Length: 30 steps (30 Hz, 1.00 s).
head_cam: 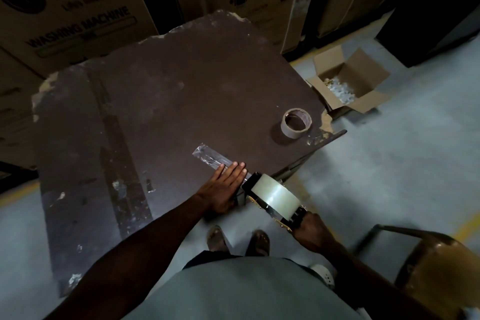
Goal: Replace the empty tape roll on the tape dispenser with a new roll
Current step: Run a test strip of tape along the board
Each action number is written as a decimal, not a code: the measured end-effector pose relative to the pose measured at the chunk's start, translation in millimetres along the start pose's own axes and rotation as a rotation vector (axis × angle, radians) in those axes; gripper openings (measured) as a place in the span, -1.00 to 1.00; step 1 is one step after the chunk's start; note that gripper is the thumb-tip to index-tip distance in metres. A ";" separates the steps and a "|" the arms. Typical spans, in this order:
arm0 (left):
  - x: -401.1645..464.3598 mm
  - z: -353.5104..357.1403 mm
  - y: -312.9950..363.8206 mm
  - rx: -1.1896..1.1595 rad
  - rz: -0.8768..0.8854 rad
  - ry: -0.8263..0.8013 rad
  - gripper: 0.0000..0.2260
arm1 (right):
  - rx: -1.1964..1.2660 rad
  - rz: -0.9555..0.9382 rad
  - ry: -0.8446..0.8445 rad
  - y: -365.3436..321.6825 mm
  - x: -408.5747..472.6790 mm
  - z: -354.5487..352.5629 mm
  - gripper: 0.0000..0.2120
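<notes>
New roll (275,196) is already on the dispenser (281,209), lower centre-right of the frame, nose down at the near edge of the table (161,101). My right hand (310,228) is wrapped round the handle, fingers curled tight on it. My left hand (224,189) lies flat, fingers straight and close together, pressing the tape strip (211,158) onto the tabletop just left of the dispenser. Strip runs up toward frame centre, free end crinkled. Empty core (296,123) sits apart at the right edge of the table, so I judge the swap done and this a test pull.

What could go wrong, imo:
- Left palm lifts too soon, strip peels w/ the pull and folds on itself; that far end already looks badly stuck.
- Dispenser hangs partly off the table edge. If my right wrist tilts, the blade misses the tape and it stretches, no clean cut.
- Can't see the blade or threading from here; if the tape is routed wrong, it'll jam.
- My left fingertips (237,166) are close to the nose, so a jerk could nick them.
- Core is near the table edge; a bump sends it toward the open box (363,80) on the floor.
</notes>
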<state>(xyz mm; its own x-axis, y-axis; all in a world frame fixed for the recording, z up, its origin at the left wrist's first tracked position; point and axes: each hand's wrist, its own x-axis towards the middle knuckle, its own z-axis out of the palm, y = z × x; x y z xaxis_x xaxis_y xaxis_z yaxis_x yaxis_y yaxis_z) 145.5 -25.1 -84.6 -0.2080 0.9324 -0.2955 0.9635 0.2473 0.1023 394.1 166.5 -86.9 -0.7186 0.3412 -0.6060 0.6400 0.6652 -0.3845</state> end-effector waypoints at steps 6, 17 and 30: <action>-0.3 -0.7 0.3 0.031 -0.014 -0.055 -0.20 | 0.011 0.072 -0.003 -2.3 0.5 1.1 -0.59; 1.4 -4.5 5.1 0.065 -0.055 -0.097 -0.20 | 0.090 0.121 0.003 -3.3 2.8 1.9 -0.65; 0.1 -7.8 10.2 0.085 -0.075 -0.082 -0.25 | 0.072 0.097 0.029 9.9 -1.1 18.0 -0.43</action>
<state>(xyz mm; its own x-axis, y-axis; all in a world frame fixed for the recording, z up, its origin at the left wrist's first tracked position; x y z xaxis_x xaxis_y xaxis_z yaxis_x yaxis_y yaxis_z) 154.0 -20.4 -76.1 -0.2688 0.8868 -0.3759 0.9573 0.2891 -0.0027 406.1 160.7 -102.5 -0.6594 0.4216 -0.6225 0.7239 0.5794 -0.3744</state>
